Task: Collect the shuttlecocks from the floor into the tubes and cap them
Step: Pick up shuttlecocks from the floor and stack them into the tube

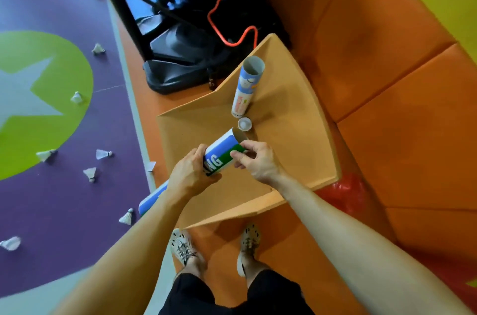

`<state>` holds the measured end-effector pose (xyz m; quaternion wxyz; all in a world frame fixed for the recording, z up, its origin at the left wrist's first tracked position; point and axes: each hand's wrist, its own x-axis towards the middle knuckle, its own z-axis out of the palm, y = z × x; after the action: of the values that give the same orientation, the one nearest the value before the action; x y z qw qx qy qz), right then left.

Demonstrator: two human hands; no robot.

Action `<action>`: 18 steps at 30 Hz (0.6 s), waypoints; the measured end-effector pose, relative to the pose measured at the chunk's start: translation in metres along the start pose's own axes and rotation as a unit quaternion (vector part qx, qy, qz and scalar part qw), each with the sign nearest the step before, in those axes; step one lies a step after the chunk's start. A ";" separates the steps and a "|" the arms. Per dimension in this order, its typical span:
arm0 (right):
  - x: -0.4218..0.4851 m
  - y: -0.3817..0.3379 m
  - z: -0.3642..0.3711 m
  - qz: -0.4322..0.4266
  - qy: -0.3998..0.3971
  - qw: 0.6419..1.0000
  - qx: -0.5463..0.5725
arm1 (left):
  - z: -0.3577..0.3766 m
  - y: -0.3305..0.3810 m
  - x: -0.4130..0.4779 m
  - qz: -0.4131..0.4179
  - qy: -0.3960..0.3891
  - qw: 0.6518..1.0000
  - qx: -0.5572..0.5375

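A long blue, white and green tube [224,153] lies tilted over the front of the tan table [296,154], its open end pointing away from me. My left hand [192,175] grips its middle. My right hand [254,161] pinches the tube near the open rim. A second tube [246,86], blue, white and orange, stands uncapped at the table's far side. A white cap [244,124] lies between the two tubes. Several white shuttlecocks lie on the purple floor to the left, such as one shuttlecock [103,154] and another shuttlecock [127,217].
A black stand base [178,62] and a black bag with an orange cord [232,28] sit beyond the table. Orange padded mats [387,82] run along the right. A red plastic bag [347,192] lies by the table's right corner. My feet [214,247] stand on the orange strip.
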<state>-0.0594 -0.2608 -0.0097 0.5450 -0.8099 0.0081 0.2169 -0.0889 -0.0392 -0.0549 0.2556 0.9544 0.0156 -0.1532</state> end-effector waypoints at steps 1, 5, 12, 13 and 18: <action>0.002 -0.002 0.006 0.006 0.004 1.000 0.025 | -0.001 -0.009 -0.004 -0.014 0.004 1.000 -0.004; 0.014 -0.002 0.024 0.041 0.075 0.993 0.076 | -0.006 -0.042 -0.022 -0.087 0.014 0.996 -0.018; 0.028 -0.020 0.087 0.063 -0.079 0.966 -0.237 | -0.052 -0.119 -0.070 -0.171 0.044 0.983 -0.054; 0.030 -0.029 0.104 0.056 -0.103 0.955 -0.274 | -0.061 -0.135 -0.083 -0.187 0.048 0.980 -0.057; 0.043 -0.062 0.215 0.030 -0.228 0.902 -0.364 | -0.098 -0.230 -0.165 -0.291 0.089 0.949 -0.089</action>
<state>-0.0785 -0.0355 -0.0374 0.1919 -0.8796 -0.1720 0.3998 -0.2432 0.2171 -0.0361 0.2816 0.8916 0.3286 -0.1330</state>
